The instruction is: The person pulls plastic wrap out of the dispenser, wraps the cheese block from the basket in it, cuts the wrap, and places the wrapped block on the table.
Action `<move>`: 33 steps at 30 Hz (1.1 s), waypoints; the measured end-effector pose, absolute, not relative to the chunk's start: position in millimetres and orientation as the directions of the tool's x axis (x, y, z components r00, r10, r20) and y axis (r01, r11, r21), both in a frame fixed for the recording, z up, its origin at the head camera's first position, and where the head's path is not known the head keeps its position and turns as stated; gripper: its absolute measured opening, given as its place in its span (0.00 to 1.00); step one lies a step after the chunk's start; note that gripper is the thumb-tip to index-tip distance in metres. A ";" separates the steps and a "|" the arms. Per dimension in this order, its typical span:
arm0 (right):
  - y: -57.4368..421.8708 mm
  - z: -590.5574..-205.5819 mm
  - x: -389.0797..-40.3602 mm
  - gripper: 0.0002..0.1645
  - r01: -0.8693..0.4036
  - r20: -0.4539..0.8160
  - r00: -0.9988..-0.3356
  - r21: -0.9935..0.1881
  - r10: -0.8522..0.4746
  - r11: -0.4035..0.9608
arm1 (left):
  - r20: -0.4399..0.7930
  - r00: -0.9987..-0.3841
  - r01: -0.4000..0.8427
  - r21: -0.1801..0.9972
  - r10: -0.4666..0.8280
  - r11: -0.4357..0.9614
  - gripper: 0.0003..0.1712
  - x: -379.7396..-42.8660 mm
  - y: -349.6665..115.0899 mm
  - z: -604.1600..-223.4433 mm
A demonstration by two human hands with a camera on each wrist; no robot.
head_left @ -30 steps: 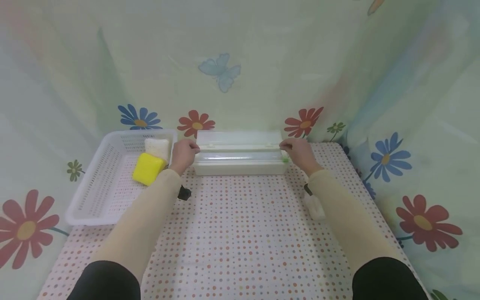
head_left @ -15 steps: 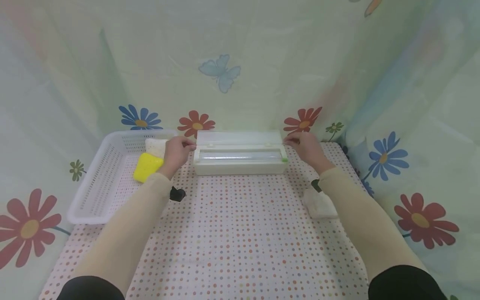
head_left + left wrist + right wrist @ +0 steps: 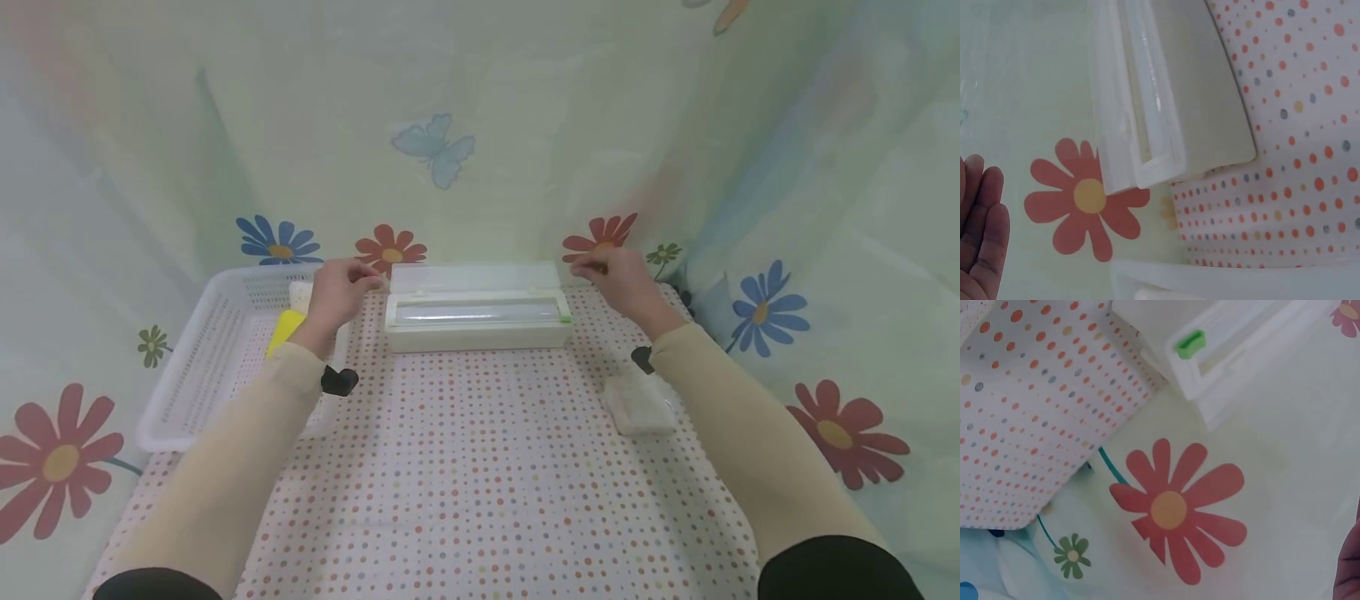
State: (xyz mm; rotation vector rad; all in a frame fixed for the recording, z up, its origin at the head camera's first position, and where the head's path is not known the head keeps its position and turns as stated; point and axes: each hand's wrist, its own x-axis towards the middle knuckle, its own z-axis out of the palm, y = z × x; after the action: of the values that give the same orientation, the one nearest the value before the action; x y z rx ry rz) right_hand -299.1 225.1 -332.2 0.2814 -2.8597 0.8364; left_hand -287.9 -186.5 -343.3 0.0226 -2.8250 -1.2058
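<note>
A long, white film dispenser [image 3: 478, 337], smooth and plastic-looking with straight edges, lies at the far middle of the dotted table surface [image 3: 450, 467], its translucent flat lid [image 3: 476, 277] tipped back against the flowered backdrop [image 3: 525, 150]. A shiny roll [image 3: 478, 312] shows in its narrow slot, and a small bright green tab [image 3: 1192, 344] sits at the right end. The left hand [image 3: 335, 292] and right hand [image 3: 621, 282] are raised on either side of it, each with thumb and fingers drawn narrowly together, apparently pinching clear film [image 3: 969, 87] so transparent that its outline is hard to follow. At left, the white basket [image 3: 187, 354] has perforated walls and holds a block-shaped yellow sponge [image 3: 283, 332], partly behind the left arm; a soft, pale folded cloth [image 3: 640, 406] lies beside the right forearm. Compared with a second ago, both hands are higher and farther apart, the glossy band over the dispenser's front is gone, more of the cloth shows, and the dispenser stays put.
</note>
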 end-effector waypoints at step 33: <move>219.6 -245.4 -271.2 0.10 -0.445 0.423 -0.870 -0.459 -0.251 0.769 | 0.199 -0.980 0.160 0.746 0.013 0.647 0.15 -253.5 -209.1 -251.2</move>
State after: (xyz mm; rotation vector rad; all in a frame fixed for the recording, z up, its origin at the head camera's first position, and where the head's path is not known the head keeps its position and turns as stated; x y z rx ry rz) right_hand -271.2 219.6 -245.4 0.5347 -2.6256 0.8040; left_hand -253.5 -209.1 -251.2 -0.1425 -2.6883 -1.2433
